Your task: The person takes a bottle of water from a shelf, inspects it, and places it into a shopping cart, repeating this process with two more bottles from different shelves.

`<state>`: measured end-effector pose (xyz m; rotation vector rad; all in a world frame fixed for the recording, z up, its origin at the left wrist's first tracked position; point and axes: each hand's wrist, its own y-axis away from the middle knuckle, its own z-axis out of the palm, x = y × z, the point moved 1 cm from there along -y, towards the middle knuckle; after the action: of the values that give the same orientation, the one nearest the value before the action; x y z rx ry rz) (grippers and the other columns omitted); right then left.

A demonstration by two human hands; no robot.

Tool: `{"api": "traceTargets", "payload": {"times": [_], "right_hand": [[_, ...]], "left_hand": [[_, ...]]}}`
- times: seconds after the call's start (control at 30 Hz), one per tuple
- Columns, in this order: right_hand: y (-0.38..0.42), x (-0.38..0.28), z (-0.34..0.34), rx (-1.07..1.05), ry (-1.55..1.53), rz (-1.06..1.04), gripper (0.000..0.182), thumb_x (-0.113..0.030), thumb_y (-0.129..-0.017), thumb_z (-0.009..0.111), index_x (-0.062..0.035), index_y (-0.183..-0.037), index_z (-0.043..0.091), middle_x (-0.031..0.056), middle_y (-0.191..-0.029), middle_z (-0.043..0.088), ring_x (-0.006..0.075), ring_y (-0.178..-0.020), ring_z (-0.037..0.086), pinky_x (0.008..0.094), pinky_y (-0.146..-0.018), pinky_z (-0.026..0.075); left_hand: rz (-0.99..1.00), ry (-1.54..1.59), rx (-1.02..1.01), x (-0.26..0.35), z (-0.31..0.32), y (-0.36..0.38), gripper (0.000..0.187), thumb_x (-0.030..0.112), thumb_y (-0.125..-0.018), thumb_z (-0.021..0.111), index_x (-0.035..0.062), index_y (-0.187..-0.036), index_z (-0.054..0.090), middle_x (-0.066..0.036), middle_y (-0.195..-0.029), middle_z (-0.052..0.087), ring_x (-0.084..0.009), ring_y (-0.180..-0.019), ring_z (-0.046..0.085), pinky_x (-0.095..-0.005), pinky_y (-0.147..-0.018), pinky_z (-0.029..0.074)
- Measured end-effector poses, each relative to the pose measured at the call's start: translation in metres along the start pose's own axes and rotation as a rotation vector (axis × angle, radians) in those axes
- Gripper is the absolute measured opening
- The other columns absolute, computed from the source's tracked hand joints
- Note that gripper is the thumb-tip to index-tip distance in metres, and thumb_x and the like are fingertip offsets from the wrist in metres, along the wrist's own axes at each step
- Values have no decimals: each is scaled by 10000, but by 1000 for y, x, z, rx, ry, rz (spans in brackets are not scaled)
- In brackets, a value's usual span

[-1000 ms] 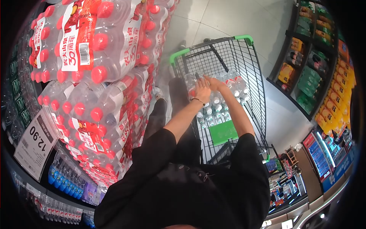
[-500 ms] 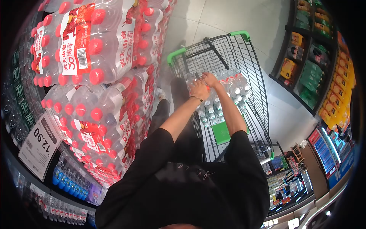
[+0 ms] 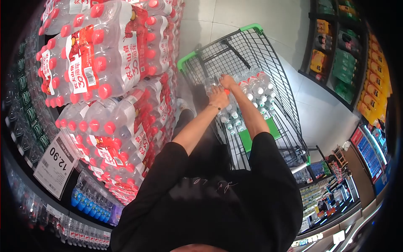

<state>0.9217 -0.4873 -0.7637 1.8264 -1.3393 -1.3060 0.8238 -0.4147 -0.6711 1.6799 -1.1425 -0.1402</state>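
Inside the shopping cart [image 3: 289,113], clear water bottles [image 3: 257,86] lie in rows, with white and green caps and some red-and-white labels. My left hand [image 3: 218,98], with a dark bracelet at the wrist, bends its fingers over a clear water bottle [image 3: 208,83] at the cart's left side. A red cap [image 3: 226,91] shows beside those fingers. Just to the right, my right hand [image 3: 228,82] is closed at the same bottle; its fingertips are partly hidden. Both hands are close together. A green panel [image 3: 273,128] sits at the near end of the cart.
Stacked shrink-wrapped packs of red-capped water bottles [image 3: 90,63] rise close on my left. A price sign [image 3: 54,164] stands before them. Drink shelves [image 3: 344,63] line the right beyond the pale tiled floor [image 3: 201,25]. My foot [image 3: 181,104] is between the stack and cart.
My view has shifted slightly, so the stack, sign and shelves sit differently in the picture. Both hands stay at the bottles in the cart, with the right fingers slightly lifted.
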Motion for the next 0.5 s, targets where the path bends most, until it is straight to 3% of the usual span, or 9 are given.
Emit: {"api": "traceTargets", "payload": {"times": [0.2, 0.3, 0.5], "right_hand": [[37, -28, -7, 125, -51, 119, 517, -314, -905, 515, -11, -1321, 570, 285, -1260, 605, 421, -1200, 568, 471, -1056, 427], [57, -28, 1, 332, 0, 19, 461, -326, -924, 517, 49, -1180, 602, 310, -1126, 646, 448, -1100, 612, 526, -954, 479], [87, -31, 10, 385, -14, 0, 491, -301, -903, 534, 49, -1247, 548, 306, -1197, 617, 453, -1106, 603, 518, -957, 481]], "left_hand": [[71, 21, -92, 1, -29, 43, 657, 339, -852, 613, -71, -1347, 477, -261, -1394, 492, -394, -1343, 440, -524, -1093, 352], [110, -53, -80, 1, -36, 62, 605, 324, -851, 619, -56, -1312, 525, -226, -1283, 589, -350, -1247, 536, -503, -1023, 409], [330, -64, 180, 15, -64, 131, 446, 267, -876, 614, -51, -1187, 591, -221, -1129, 649, -346, -1083, 604, -479, -891, 476]]}}
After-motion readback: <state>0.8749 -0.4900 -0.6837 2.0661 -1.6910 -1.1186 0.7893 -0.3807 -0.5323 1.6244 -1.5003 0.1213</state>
